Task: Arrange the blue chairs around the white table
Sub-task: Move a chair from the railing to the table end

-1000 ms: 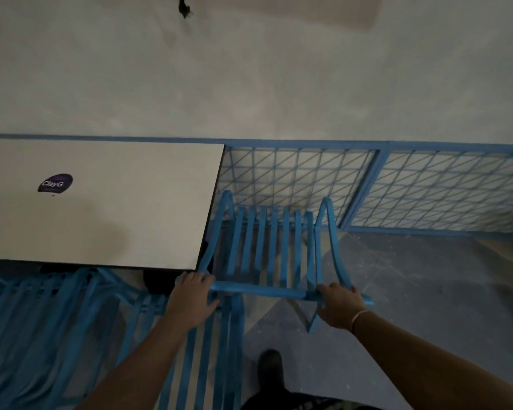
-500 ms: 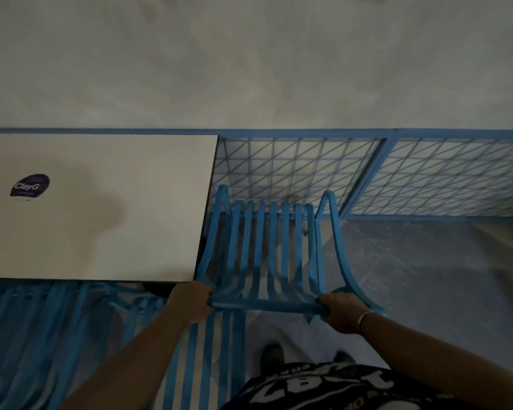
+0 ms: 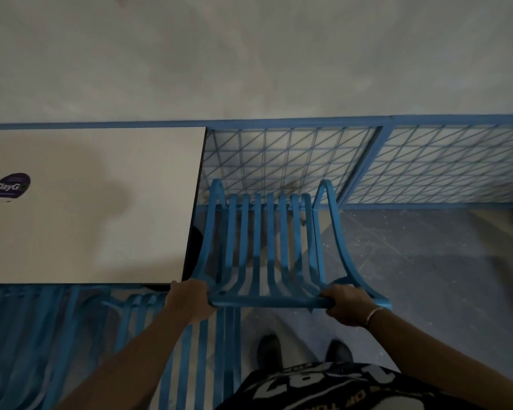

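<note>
While clamping blue chair (image 3: 267,247) top rail (image 3: 267,303) with left hand (image 3: 190,300) and right hand (image 3: 348,306), treat as stiff, likely light metal by white table (image 3: 101,220) near-right corner.

The white tabletop (image 3: 101,217) bears a dark purple oval sticker (image 3: 10,185) reading "ClayG" near its left side, and a soft shadow falls across its middle. On the grey, speckled floor (image 3: 427,261) a slatted blue chair (image 3: 267,247) sits just beside the tabletop's right edge, though its feet are hidden. More blue chairs (image 3: 27,335) crowd along the tabletop's near edge, a blue mesh fence (image 3: 427,167) runs by the far wall, and two dark shoes (image 3: 268,350) stand just behind the chair.
</note>
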Tool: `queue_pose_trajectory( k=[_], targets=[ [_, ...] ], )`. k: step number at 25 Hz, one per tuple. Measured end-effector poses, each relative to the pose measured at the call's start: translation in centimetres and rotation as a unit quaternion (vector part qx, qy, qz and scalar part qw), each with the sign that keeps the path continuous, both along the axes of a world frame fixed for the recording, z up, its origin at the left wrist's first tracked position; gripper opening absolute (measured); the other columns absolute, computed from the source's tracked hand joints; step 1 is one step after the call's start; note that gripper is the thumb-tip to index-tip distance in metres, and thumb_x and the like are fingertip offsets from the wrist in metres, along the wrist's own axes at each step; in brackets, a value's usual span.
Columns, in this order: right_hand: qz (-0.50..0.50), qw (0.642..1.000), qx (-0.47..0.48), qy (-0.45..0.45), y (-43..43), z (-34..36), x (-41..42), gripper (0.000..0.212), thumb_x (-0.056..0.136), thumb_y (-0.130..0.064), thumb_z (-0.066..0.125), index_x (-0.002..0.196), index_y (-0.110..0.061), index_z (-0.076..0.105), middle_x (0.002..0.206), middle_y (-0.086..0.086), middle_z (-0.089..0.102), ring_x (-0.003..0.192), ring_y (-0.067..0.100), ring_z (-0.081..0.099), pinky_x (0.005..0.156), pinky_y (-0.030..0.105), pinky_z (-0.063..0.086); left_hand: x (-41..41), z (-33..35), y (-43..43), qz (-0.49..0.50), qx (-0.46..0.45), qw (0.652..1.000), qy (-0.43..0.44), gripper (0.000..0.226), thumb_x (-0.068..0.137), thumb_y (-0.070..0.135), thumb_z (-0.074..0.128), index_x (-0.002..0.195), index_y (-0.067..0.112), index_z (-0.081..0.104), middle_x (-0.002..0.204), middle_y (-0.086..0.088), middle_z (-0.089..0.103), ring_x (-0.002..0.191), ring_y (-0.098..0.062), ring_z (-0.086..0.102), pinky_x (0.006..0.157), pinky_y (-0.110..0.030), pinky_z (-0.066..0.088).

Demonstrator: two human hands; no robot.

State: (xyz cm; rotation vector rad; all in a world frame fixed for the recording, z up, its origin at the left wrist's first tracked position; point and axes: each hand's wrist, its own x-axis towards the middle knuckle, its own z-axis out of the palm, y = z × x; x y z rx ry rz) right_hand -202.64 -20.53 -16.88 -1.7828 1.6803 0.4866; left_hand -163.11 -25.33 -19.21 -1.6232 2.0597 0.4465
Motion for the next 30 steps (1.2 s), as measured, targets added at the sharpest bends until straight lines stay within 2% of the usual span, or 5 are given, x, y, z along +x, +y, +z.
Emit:
queue_pose_trajectory(
  k=[7,12,17,26,30],
  targets=[
    [-0.023,0.999,0.031,-0.031,-1.3,1.0,-3.0,0.023,0.091,-0.026,0.058,0.109,-0.040,0.064,0.105,-0.010,0.064,0.101,0.013,0.060,0.094,0.038,0.051,-3.2,2.1,-1.4,-0.017,-0.025,1.000,0.004,0.054,0.074,0.075,0.045,0.087,0.033,0.075,0.063,0.008,0.062,0.064,-0.013,0.061,0.075,-0.035,0.050],
    [-0.034,0.998,0.043,-0.025,-1.2,1.7,-6.8,0.029,0.089,-0.026,0.063,0.115,-0.040,0.063,0.106,-0.012,0.058,0.104,0.012,0.058,0.095,0.034,0.050,-7.6,3.1,-1.3,-0.027,-0.028,0.999,0.001,0.039,0.081,0.066,0.053,0.092,0.036,0.074,0.062,0.009,0.054,0.070,-0.017,0.060,0.083,-0.039,0.048],
    [-0.015,0.998,0.058,-0.027,-1.8,2.4,-9.1,0.034,0.089,-0.023,0.061,0.119,-0.037,0.064,0.108,-0.009,0.062,0.105,0.014,0.060,0.095,0.035,0.052,-10.0,3.4,-0.9,-0.020,-0.042,0.999,-0.005,0.046,0.078,0.075,0.053,0.092,0.037,0.075,0.059,0.010,0.052,0.068,-0.014,0.062,0.074,-0.034,0.047],
    [-0.012,0.999,0.045,-0.013,-5.5,5.5,-14.1,0.037,0.084,-0.016,0.062,0.118,-0.030,0.068,0.091,-0.008,0.065,0.088,0.011,0.063,0.072,0.024,0.050,-15.0,5.6,-2.6,0.008,-0.049,0.999,0.010,0.056,0.073,0.081,0.054,0.083,0.030,0.072,0.058,0.007,0.052,0.061,-0.018,0.059,0.067,-0.035,0.052],
    [-0.013,0.997,0.071,-0.013,-4.8,4.4,-13.3,0.031,0.084,-0.020,0.064,0.109,-0.037,0.069,0.096,-0.010,0.066,0.091,0.010,0.064,0.087,0.033,0.056,-14.0,4.4,-1.4,0.016,-0.038,0.999,0.020,0.058,0.068,0.084,0.054,0.081,0.029,0.069,0.061,0.006,0.053,0.063,-0.018,0.059,0.070,-0.036,0.054]
  ],
)
